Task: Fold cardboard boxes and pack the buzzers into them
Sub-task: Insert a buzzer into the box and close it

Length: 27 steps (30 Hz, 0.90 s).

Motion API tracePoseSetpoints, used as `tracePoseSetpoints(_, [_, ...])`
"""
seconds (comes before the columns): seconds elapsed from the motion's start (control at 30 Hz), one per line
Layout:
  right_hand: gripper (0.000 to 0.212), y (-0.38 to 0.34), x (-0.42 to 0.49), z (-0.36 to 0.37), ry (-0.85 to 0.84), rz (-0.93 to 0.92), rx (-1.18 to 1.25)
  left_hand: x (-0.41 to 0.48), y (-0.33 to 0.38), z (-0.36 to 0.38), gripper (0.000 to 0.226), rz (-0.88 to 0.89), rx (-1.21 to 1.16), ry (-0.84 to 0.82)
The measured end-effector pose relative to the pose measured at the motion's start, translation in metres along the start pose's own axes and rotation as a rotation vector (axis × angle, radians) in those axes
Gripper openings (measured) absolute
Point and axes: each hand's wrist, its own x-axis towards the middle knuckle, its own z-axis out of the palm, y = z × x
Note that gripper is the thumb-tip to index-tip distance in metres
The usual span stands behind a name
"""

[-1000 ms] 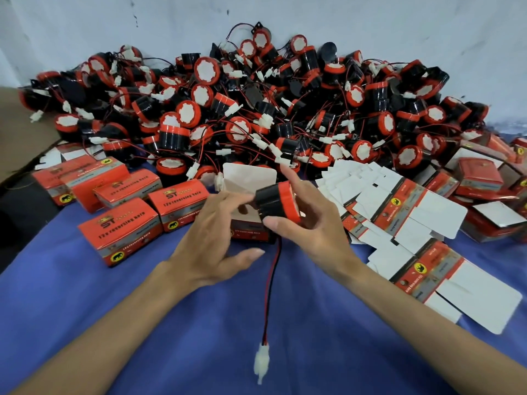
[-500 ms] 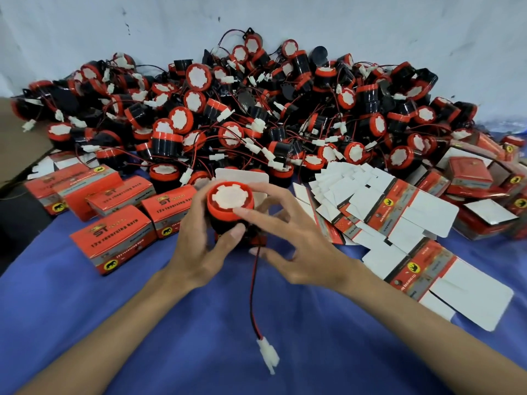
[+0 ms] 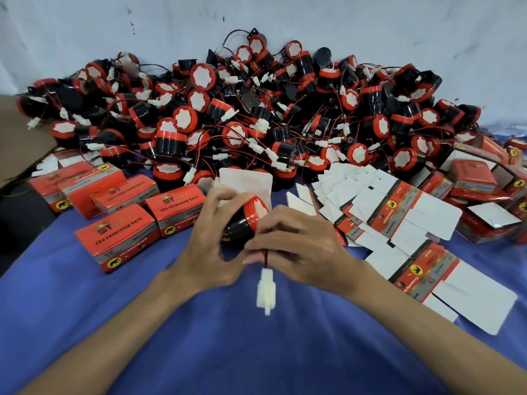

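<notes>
The buzzer (image 3: pixel 245 220) is held above the middle of the bench (image 3: pixel 256 352), just in front of the open box (image 3: pixel 245 181), tilted with its orange face up and away. The left grip (image 3: pixel 211 246) is curled round the black body. The right grip (image 3: pixel 302 252) pinches the red-and-black wire (image 3: pixel 265 259) close under it, and the white connector (image 3: pixel 266 289) dangles just below the fingers.

The likely trouble is the wire. If it is not folded tight against the body, it could spring loose as the buzzer goes in, and the connector could catch the box's white flap or stop it from closing. The box looks light and nothing steadies it, so a push could slide it back into the heap of buzzers (image 3: pixel 256 109) or tip it.

Half a second ago the buzzer stood with its white face toward the camera and the wire hung long, the connector low by the bench. Now the body is tilted and most of the slack is gathered.
</notes>
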Motion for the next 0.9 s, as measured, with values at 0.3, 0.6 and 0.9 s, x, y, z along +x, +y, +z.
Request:
tracePoseSetpoints(0.3, [0.016, -0.018, 0.007, 0.002, 0.069, 0.224, 0.234, -0.003, 0.001, -0.002, 0.062, -0.019, -0.125, -0.086])
tracePoseSetpoints(0.6, [0.010, -0.024, 0.012, 0.000, 0.159, 0.442, 0.419, -0.004, 0.004, 0.002, 0.056, 0.007, -0.033, -0.065])
tracePoseSetpoints(0.9, [0.035, -0.018, 0.016, -0.003, 0.296, 0.593, 0.583, -0.004, 0.007, 0.003, 0.061, 0.030, 0.013, -0.135])
